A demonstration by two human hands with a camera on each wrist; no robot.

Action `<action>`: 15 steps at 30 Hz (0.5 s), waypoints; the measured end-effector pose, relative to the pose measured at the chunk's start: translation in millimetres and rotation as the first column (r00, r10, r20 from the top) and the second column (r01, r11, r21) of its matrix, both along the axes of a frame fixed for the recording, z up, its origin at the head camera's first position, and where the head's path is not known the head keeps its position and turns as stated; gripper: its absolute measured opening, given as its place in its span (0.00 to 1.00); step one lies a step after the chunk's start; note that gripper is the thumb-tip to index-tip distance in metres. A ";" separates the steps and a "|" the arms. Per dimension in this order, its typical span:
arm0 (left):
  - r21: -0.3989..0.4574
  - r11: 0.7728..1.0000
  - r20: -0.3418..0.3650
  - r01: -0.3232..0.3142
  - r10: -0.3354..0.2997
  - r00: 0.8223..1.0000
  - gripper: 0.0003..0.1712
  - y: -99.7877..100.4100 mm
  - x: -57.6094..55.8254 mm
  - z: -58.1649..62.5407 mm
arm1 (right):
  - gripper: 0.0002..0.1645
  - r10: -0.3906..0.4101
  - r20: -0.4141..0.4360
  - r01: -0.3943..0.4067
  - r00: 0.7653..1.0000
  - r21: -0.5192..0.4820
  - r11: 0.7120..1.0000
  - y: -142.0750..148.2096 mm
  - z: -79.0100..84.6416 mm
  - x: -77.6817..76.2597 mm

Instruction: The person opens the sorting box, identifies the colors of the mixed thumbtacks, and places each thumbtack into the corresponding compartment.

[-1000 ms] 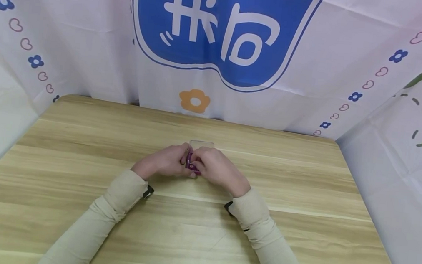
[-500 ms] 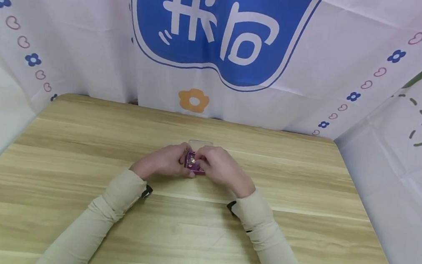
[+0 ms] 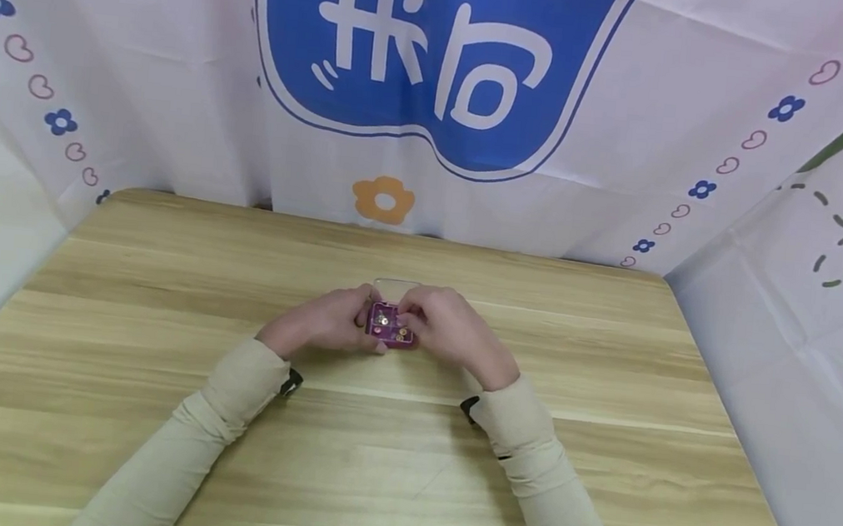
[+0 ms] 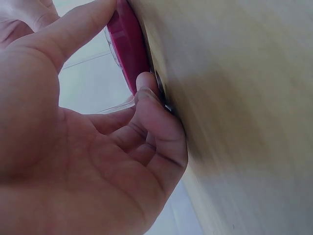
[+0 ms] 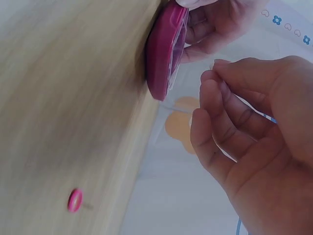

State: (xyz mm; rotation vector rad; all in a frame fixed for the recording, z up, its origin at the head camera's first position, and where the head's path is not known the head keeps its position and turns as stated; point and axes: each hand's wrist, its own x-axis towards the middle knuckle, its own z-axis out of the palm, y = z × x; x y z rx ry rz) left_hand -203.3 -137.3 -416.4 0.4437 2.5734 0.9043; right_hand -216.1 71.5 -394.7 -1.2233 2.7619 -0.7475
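Observation:
A small magenta compartment box point(image 3: 392, 336) lies on the wooden table, its clear lid point(image 3: 395, 286) raised at the back. Tiny gold-coloured and pale pieces point(image 3: 384, 321) sit in its compartments. My left hand point(image 3: 334, 320) grips the box from the left, thumb at the near edge point(image 4: 115, 7) and other fingers bent at the side. My right hand point(image 3: 446, 324) is over the box's right back part. Its thumb and index fingertips point(image 5: 222, 68) meet close to the box; I cannot tell whether a tiny piece is between them.
A small pink round piece with a thin pin point(image 5: 76, 199) lies on the table point(image 5: 63, 122) near my right hand. A white printed cloth point(image 3: 464, 208) hangs behind the table's far edge.
My right hand has moved to the right across the box, uncovering more of its compartments and pieces. My left hand keeps its grip on the box. The head view has shifted slightly.

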 end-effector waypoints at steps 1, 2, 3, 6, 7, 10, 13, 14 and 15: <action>-0.002 1.000 0.000 -0.002 0.002 1.000 0.40 -0.2 0.2 0.2 | 0.05 -0.006 0.006 0.006 1.000 0.006 1.000 1.7 0.1 -0.2; -0.004 1.000 0.000 -0.003 0.003 1.000 0.41 -0.4 0.3 0.4 | 0.05 -0.013 0.012 0.013 1.000 0.013 1.000 3.8 0.0 -0.3; -0.003 1.000 0.001 -0.004 0.004 1.000 0.42 -0.6 0.5 0.9 | 0.05 -0.020 0.019 0.020 1.000 0.020 1.000 6.1 0.0 -0.5; -0.007 1.000 0.003 -0.012 0.012 1.000 0.43 -0.9 0.8 1.8 | 0.06 -0.043 0.029 0.042 0.999 0.046 0.998 14.2 -0.8 -1.9; -0.004 1.000 0.006 -0.015 0.016 1.000 0.43 -1.0 0.8 2.1 | 0.06 -0.048 0.030 0.046 0.998 0.053 0.998 17.2 -1.1 -2.6; -0.005 1.000 0.008 -0.019 0.019 1.000 0.43 -0.7 0.7 1.8 | 0.05 -0.054 0.036 0.051 0.998 0.067 0.996 26.7 -0.2 -4.7; -0.004 1.000 0.010 -0.016 0.016 1.000 0.43 -0.4 0.6 1.0 | 0.05 -0.057 0.081 0.051 0.995 0.080 0.995 37.2 2.8 -6.3; -0.003 1.000 0.011 -0.016 0.016 1.000 0.43 -0.3 0.5 0.6 | 0.04 -0.062 0.105 0.053 0.993 0.086 0.995 41.0 3.9 -6.7; -0.002 1.000 0.013 -0.018 0.018 1.000 0.43 -0.2 0.6 0.3 | 0.04 -0.067 0.129 0.055 0.989 0.098 0.994 44.8 5.1 -7.2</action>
